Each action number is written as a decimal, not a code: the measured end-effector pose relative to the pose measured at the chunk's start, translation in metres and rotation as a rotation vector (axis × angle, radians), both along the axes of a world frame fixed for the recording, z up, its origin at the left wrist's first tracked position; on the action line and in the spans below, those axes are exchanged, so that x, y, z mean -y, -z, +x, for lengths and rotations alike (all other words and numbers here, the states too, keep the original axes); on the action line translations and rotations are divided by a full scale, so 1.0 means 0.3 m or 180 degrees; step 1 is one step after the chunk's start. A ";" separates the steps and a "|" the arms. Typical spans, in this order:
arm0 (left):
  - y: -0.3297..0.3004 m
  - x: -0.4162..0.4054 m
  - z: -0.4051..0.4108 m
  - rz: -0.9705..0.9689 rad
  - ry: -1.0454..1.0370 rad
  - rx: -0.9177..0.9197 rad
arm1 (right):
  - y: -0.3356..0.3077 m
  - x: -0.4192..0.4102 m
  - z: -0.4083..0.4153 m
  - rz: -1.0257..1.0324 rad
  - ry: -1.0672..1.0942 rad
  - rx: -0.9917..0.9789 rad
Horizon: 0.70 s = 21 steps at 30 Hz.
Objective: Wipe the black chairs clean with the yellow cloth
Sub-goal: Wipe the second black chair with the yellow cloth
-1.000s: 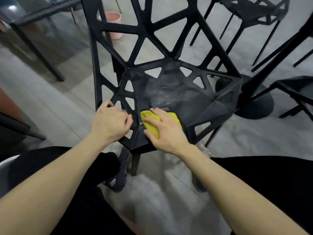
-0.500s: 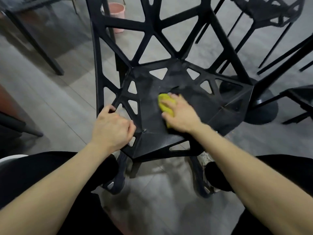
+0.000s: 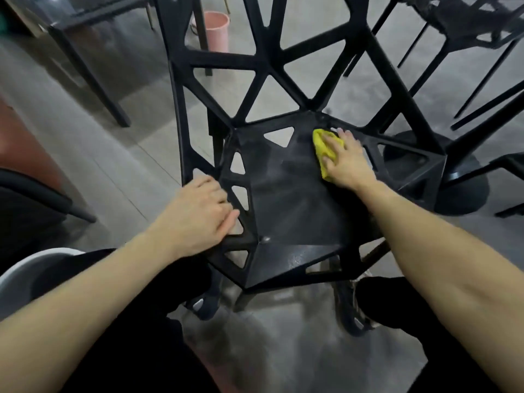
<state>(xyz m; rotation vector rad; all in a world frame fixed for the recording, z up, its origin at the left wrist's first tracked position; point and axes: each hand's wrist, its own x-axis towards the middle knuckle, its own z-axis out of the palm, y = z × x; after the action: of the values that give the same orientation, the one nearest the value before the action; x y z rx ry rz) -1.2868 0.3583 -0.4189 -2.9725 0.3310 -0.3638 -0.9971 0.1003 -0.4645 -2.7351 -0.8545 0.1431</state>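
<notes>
A pink bucket (image 3: 217, 29) stands on the grey tiled floor (image 3: 93, 154). Left of the bucket is a dark glass-topped surface (image 3: 93, 12); well right of it, a round black pedestal base (image 3: 459, 188).

Yellow cloth (image 3: 323, 144) half under hand (image 3: 347, 163)

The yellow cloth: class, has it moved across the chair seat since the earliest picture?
Yes. The yellow cloth under the right hand has gone from the seat's front edge to its rear, near the backrest of the black chair.
</notes>
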 end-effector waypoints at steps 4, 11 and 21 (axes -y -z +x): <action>-0.126 -0.166 0.174 0.0501 -0.0510 -0.0169 | 0.045 -0.090 -0.246 0.0442 -0.0664 0.0243; -0.107 -0.165 0.205 0.0909 -0.0710 -0.0359 | -0.013 -0.098 -0.310 0.0478 -0.1905 -0.0192; -0.169 -0.132 0.199 0.1049 -0.0681 -0.0810 | -0.013 -0.143 -0.500 0.0617 -0.1683 -0.0415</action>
<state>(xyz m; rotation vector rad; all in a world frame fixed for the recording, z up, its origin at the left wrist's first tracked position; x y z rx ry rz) -1.2270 0.3980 -0.3683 -2.6906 0.0833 0.0873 -1.1470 0.1433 -0.4605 -2.2386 -1.4470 0.3180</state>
